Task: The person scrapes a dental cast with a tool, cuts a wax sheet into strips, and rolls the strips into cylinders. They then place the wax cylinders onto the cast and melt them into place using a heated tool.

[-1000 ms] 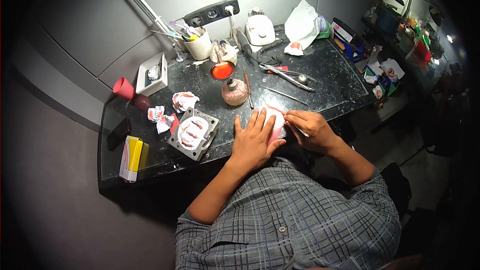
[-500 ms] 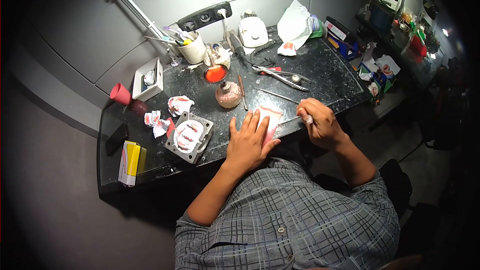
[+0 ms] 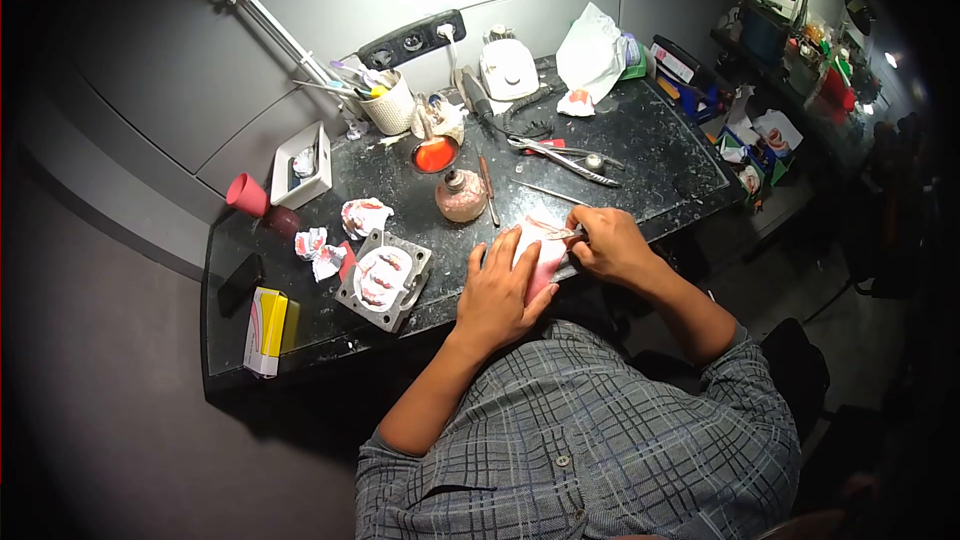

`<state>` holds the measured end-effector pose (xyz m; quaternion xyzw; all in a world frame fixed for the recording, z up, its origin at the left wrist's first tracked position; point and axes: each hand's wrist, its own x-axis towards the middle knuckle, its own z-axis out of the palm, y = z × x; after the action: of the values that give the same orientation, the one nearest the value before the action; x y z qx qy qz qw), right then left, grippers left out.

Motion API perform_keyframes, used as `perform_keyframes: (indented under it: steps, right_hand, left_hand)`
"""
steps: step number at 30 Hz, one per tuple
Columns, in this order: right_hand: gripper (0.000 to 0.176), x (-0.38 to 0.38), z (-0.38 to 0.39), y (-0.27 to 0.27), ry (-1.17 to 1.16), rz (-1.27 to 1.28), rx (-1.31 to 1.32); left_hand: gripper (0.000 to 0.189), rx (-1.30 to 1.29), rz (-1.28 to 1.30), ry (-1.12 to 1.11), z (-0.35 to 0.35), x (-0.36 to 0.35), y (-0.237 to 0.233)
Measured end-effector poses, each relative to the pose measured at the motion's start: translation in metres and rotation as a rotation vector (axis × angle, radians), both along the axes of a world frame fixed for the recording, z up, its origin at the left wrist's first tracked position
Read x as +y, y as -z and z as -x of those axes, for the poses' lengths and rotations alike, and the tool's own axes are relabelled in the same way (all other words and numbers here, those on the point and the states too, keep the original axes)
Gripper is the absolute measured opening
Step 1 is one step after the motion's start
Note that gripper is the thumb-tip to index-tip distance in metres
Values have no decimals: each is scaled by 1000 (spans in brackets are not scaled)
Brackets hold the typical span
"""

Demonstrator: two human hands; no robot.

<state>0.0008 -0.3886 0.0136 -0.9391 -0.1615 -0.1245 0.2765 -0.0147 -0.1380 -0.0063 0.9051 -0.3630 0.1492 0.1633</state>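
Note:
A pink wax sheet [image 3: 548, 262] lies at the front edge of the black bench. My left hand [image 3: 492, 285] lies flat over its left side, fingers stretched out, with the thumb near its lower edge. My right hand [image 3: 608, 242] is closed around a small knife [image 3: 562, 234], whose blade rests on the upper part of the sheet. Most of the handle is hidden in the fingers. Just behind the hands are a thin metal instrument [image 3: 548, 191] and a spirit lamp [image 3: 461, 198] with a pinkish body. To the left sits a metal flask half [image 3: 384, 281] with white plaster in it.
Plaster pieces [image 3: 320, 254] and a yellow box [image 3: 266, 325] are on the left. Behind stand a white tray [image 3: 318, 176], a tool cup [image 3: 390, 108] and a red-orange dish [image 3: 436, 154]. Pliers [image 3: 570, 164] lie at the back right, near a white bag [image 3: 590, 52].
My right hand has moved left, from beside the thin instrument to the wax sheet, bringing the knife blade onto it. My left hand stays on the sheet.

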Motion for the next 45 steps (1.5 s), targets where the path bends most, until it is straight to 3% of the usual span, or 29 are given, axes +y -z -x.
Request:
perform_keyframes:
  steps: [16, 21, 26, 32, 36, 38, 42, 45]
  right_hand:
    - [18, -33, 3, -5, 107, 87, -154]
    - [39, -22, 8, -19, -25, -38, -30]
    - [31, -17, 1, -14, -151, -172, 36]
    - [29, -31, -4, -13, 3, -45, -49]
    - [49, -30, 0, -30, 145, 21, 45]
    - [56, -34, 0, -27, 153, -6, -78]
    - [51, -52, -10, -15, 270, 34, -127]
    - [47, -53, -3, -22, 209, 94, -282]
  left_hand:
    - [63, -10, 168, 56, -3, 8, 2]
    - [62, -30, 228, 123, 0, 10, -4]
    - [62, -94, 217, 165, 1, 12, -4]
    - [68, -72, 259, 127, 1, 12, 0]
    - [69, -79, 257, 154, 1, 12, -4]
    - [69, -77, 261, 179, 2, 13, -5]
    - [71, -54, 213, 201, 2, 14, -9]
    - [73, -21, 155, 229, 5, 16, -9]
